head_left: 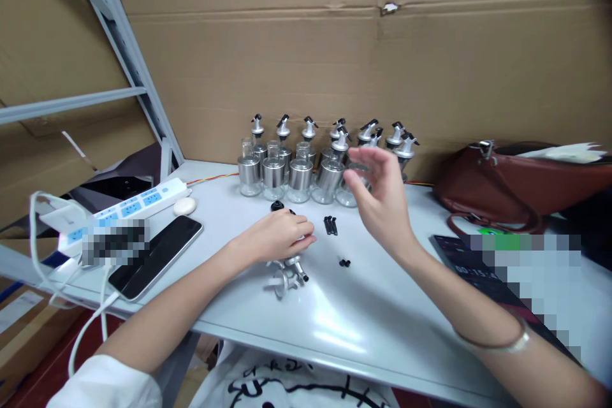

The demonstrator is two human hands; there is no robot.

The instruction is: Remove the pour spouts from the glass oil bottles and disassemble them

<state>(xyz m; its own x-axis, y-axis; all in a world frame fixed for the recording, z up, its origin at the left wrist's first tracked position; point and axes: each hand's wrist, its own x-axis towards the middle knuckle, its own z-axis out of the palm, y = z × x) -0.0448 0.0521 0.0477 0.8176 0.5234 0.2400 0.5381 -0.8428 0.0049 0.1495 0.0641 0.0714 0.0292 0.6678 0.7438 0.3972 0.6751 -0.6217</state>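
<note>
Over a small pile of silvery pourer spouts (pixel 284 282) on the table, my left hand (pixel 275 237) lies with its fingers curled down. Whatever sits under those fingers is hidden; a black round piece (pixel 276 205) shows just beyond the knuckles. My right hand (pixel 382 194) is raised in front of the bottle rows, thumb and fingers apart, with nothing in it. Glass bottles with steel sleeves (pixel 299 175) stand at the back, some fitted with silver pourers with black levers (pixel 310 126). Near my hands lie several black lever pieces (pixel 330 225) and small black caps (pixel 345 263).
On the left are a white power strip (pixel 138 207) with cables, a phone (pixel 157 255) and a round white case (pixel 184 206). A brown leather bag (pixel 516 185) and a dark tablet-like screen (pixel 471 268) occupy the right. Cardboard (pixel 287 44) walls the back.
</note>
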